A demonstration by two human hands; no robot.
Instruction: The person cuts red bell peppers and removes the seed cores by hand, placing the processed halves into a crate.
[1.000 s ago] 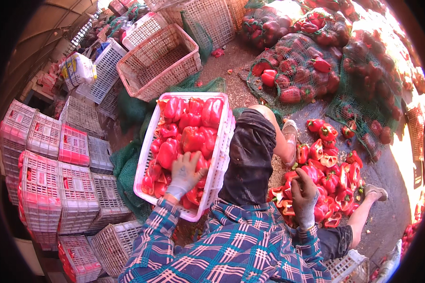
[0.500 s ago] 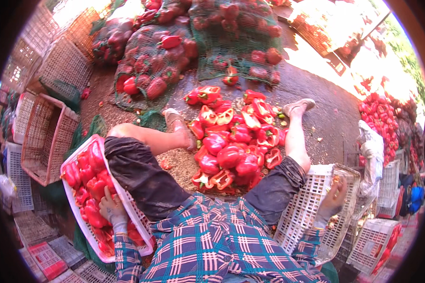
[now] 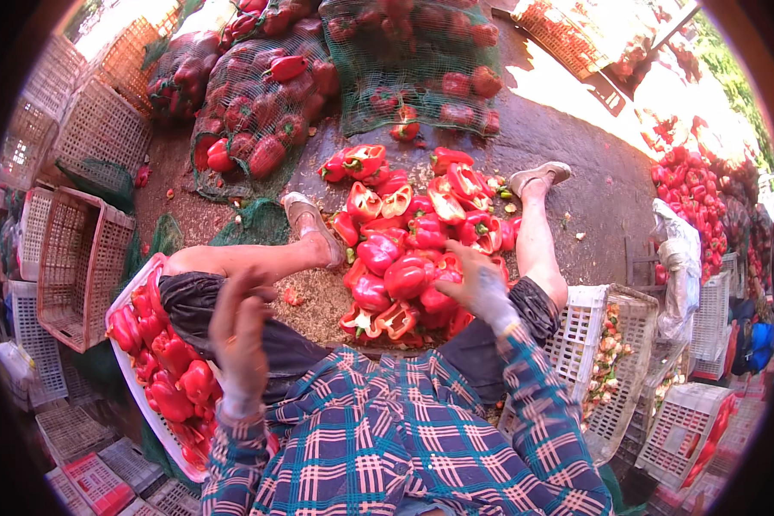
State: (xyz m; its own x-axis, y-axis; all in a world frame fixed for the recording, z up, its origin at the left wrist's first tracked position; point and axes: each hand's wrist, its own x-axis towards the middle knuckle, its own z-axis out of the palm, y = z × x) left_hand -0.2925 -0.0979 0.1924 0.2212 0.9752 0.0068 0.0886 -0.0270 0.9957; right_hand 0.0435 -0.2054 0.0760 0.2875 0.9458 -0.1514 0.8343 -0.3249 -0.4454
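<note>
Your left fingers (image 3: 229, 316) hang empty; the crate (image 3: 152, 418) beside them seems nearly full. Your right fingers (image 3: 470, 263), spread and empty, hover over an unpacked pepper pile (image 3: 407, 275).

Long-sleeved plaid shirt (image 3: 387, 430), navy and teal checks crossed by pale pinkish lines, front placket down the middle, fabric wrinkled; sleeves (image 3: 533, 387) same pattern, worn down to the wrists. Black or very dark shorts (image 3: 294, 344), creased, ending about the knee, lower legs bare. Low pale beige shoes (image 3: 539, 175), details too small. Left hand (image 3: 239, 331) and right hand (image 3: 475, 282) show greyish glove-like covering around the wrists, left one blurred.
</note>
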